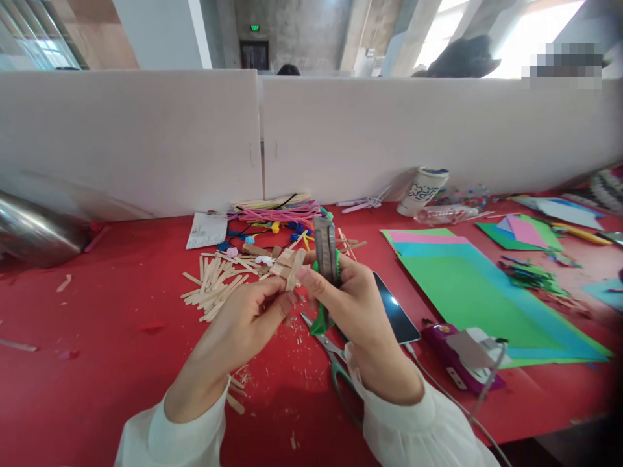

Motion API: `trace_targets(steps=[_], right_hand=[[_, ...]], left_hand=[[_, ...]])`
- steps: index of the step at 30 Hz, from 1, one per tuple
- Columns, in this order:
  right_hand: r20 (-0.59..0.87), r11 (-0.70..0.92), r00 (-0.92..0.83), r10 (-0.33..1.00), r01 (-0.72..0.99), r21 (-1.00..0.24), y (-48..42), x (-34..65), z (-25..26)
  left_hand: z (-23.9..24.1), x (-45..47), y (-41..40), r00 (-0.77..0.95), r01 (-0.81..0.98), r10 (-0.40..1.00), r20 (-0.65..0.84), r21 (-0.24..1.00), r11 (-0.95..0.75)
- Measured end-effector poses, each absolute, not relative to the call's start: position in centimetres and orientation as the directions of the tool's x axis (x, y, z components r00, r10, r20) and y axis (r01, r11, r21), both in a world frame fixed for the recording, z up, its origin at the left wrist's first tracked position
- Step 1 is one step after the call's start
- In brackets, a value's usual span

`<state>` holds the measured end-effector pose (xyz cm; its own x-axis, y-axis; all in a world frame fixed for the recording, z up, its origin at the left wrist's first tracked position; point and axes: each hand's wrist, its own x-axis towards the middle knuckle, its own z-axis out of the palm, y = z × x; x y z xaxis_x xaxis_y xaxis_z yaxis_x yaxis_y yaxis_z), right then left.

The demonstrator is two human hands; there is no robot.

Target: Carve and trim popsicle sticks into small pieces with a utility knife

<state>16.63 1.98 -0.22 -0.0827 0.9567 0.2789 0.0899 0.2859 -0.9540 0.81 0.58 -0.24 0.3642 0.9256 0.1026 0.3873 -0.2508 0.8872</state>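
Note:
My left hand (248, 318) pinches a small piece made of joined wooden craft sticks (289, 264) above the red table (97, 363). My right hand (350, 301) grips a green utility knife (325, 250), its grey blade housing pointing up just right of the stick piece. The right thumb touches the wood. A pile of loose craft sticks (214, 285) lies on the table behind my left hand. Wood shavings (296, 337) are scattered below both hands.
Scissors (331, 357) lie under my right wrist, a phone (396, 311) just right of it. Coloured paper sheets (467, 292) spread to the right, with a purple device (460, 360) and cable in front. Pipe cleaners (282, 214), a cup (421, 191) and a white partition (146, 136) stand behind.

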Motion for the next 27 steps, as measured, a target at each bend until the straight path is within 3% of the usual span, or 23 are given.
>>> trace_targets(steps=[7,10,13,17,27], right_hand=[[0.410,0.367,0.015,0.912,0.415,-0.833,1.9,16.6,-0.4],[0.436,0.416,-0.110,0.893,0.571,-0.708,1.3,16.6,-0.3],[0.353,0.434,-0.264,0.898,0.670,-0.602,0.6,16.5,-0.2],[0.284,0.435,-0.332,0.900,0.739,-0.514,0.2,16.2,-0.2],[0.314,0.452,-0.338,0.887,0.773,-0.444,0.2,16.3,-0.2]], left_hand=[[0.0,0.7,0.6,0.196,0.424,0.952,0.235,0.855,-0.299],[0.1,0.4,0.7,0.056,0.445,0.951,0.305,0.845,-0.297],[0.1,0.3,0.7,-0.050,0.460,0.932,0.360,0.836,-0.298],[0.0,0.2,0.6,-0.085,0.444,0.928,0.362,0.848,-0.290],[0.2,0.2,0.4,-0.090,0.492,0.910,0.404,0.813,-0.312]])
